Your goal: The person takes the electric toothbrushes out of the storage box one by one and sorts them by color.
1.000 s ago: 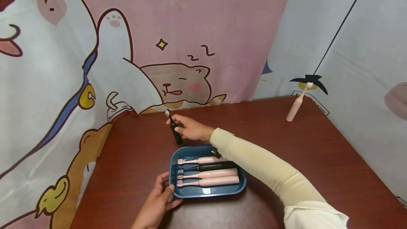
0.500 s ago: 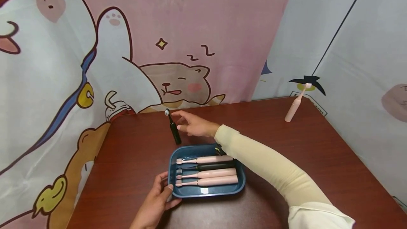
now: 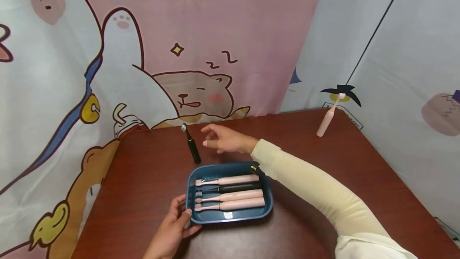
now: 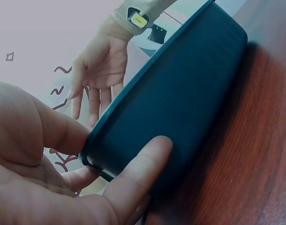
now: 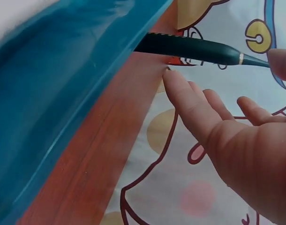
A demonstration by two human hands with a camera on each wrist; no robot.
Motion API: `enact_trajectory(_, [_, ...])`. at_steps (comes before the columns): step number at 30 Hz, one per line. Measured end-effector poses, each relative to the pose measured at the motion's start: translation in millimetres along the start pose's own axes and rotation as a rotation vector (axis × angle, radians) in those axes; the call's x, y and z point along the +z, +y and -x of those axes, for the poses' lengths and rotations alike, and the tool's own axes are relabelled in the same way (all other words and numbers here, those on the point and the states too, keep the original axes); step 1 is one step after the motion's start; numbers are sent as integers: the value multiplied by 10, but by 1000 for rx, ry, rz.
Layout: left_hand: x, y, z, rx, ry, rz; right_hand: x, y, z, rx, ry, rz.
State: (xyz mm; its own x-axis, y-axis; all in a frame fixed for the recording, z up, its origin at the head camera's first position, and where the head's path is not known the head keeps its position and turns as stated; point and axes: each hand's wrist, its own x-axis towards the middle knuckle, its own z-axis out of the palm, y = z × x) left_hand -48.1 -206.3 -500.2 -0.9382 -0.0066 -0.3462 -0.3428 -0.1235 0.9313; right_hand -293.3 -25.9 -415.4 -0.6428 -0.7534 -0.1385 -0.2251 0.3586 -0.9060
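A black electric toothbrush stands upright on the table behind the blue tray. My right hand hovers just right of it, fingers spread and relaxed, holding nothing. In the right wrist view a gap shows between the fingertips and the brush's dark handle. My left hand grips the tray at its near left corner; in the left wrist view one digit presses the tray's outer wall and others sit at the rim. Inside lie several electric toothbrushes side by side: pink ones and a black one.
A pink electric toothbrush stands upright at the table's far right corner. Cartoon-printed cloth hangs along the back and sides of the reddish-brown table. My right sleeve crosses over the table right of the tray.
My right hand has let go of the black toothbrush and drawn back to the right. The brush stays standing. My left hand keeps its grip on the tray.
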Motion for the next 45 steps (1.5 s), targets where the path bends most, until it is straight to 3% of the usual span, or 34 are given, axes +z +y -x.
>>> enact_trajectory(22, [-45,19,-3,7,-10,2,202,-130,589,-24,-244,117])
enact_trajectory(28, [-36,13,17,32,-2,14,326,-93,691,-37,-351,159])
enact_trajectory(35, [-53,14,-2,25,-13,10,431,-62,774,16,-485,222])
enact_trajectory(45, [-21,12,16,34,-33,23,558,-1,832,38,-530,346])
